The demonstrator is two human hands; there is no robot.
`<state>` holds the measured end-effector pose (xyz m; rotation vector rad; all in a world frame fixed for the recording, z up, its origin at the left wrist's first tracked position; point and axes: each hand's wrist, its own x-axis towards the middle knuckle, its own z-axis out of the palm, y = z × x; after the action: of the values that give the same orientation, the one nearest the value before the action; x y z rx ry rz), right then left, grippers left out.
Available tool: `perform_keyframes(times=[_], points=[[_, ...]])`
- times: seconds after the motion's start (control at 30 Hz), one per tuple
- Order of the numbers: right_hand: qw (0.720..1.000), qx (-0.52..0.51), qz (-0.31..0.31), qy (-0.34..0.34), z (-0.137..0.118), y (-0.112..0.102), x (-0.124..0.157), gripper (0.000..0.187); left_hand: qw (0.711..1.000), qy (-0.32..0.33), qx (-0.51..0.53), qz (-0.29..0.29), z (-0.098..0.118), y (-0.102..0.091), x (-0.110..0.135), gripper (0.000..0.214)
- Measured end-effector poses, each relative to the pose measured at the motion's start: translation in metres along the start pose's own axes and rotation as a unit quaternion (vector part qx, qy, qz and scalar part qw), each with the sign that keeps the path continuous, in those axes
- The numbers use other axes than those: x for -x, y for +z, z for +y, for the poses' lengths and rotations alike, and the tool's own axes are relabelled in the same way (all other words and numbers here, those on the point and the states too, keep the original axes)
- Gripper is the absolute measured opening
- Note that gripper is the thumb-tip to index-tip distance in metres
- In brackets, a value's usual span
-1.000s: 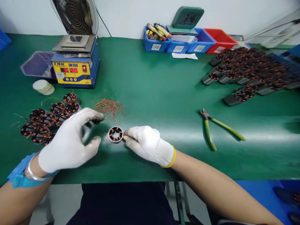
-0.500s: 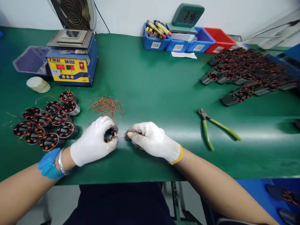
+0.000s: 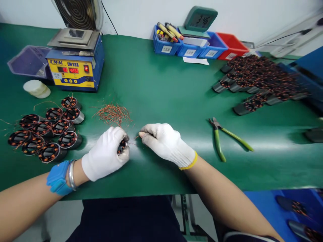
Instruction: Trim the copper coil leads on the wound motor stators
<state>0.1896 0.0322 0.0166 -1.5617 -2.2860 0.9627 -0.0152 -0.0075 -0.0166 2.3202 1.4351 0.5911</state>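
Observation:
In the head view my gloved left hand (image 3: 108,153) is closed around a motor stator (image 3: 122,146), a small cylinder with copper windings, mostly hidden by the fingers. Thin wire ends stick out of it to the right. My right hand (image 3: 161,143), gloved with the thumb tip bare, pinches a thin copper wire (image 3: 137,137) between thumb and forefinger. Whether this wire still joins the stator, I cannot tell. Just beyond my left hand lies a pile of copper wire offcuts (image 3: 113,114). Green-handled cutting pliers (image 3: 219,129) lie with handles apart, right of my right hand.
Several stators (image 3: 51,153) stand at left, more (image 3: 262,77) at back right. A blue-and-yellow CM 558 solder pot (image 3: 73,72) stands behind, beside a purple bin (image 3: 27,64) and a white round pad (image 3: 36,89). Blue boxes (image 3: 166,48), a red box (image 3: 232,45) and a clock (image 3: 201,18) line the wall.
My left hand has turned the stator, so its open end shows less. My right hand has moved slightly up and away from the stator, still pinching. The view has shifted a little.

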Motion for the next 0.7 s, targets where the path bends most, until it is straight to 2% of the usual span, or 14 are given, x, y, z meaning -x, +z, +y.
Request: perform_keyframes(times=[0.13, 0.2, 0.27, 0.33, 0.43, 0.53, 0.63, 0.7], points=[[0.997, -0.068, 0.04, 0.009, -0.005, -0.004, -0.001, 0.036, 1.0, -0.012, -0.012, -0.001, 0.002, 0.0, -0.001, 0.01], [0.999, -0.054, 0.002, 0.005, -0.011, -0.002, -0.001, 0.039, 1.0, -0.009, -0.015, 0.001, 0.003, -0.001, -0.002, 0.008], [0.997, -0.028, -0.068, -0.018, -0.016, 0.004, -0.003, 0.026, 1.0, -0.009, -0.017, 0.001, 0.003, -0.002, -0.002, 0.007], [0.992, -0.038, -0.115, -0.036, -0.018, 0.012, -0.006, 0.028, 1.0, -0.016, -0.013, -0.004, 0.003, -0.002, -0.002, 0.008], [0.99, -0.079, -0.12, -0.016, -0.015, 0.02, -0.008, 0.029, 1.0, -0.022, -0.003, -0.018, 0.002, -0.004, -0.003, 0.013], [0.986, -0.123, -0.114, 0.011, -0.006, 0.019, -0.007, 0.029, 1.0, 0.009, -0.008, -0.022, 0.001, -0.005, -0.003, 0.012], [0.96, -0.244, -0.128, 0.05, 0.005, 0.01, -0.003, 0.031, 0.998, 0.056, -0.025, -0.001, -0.001, -0.004, -0.003, 0.012], [0.921, -0.33, -0.193, 0.074, 0.012, 0.003, -0.001, 0.037, 0.997, 0.071, -0.033, 0.015, -0.003, -0.002, -0.003, 0.013]])
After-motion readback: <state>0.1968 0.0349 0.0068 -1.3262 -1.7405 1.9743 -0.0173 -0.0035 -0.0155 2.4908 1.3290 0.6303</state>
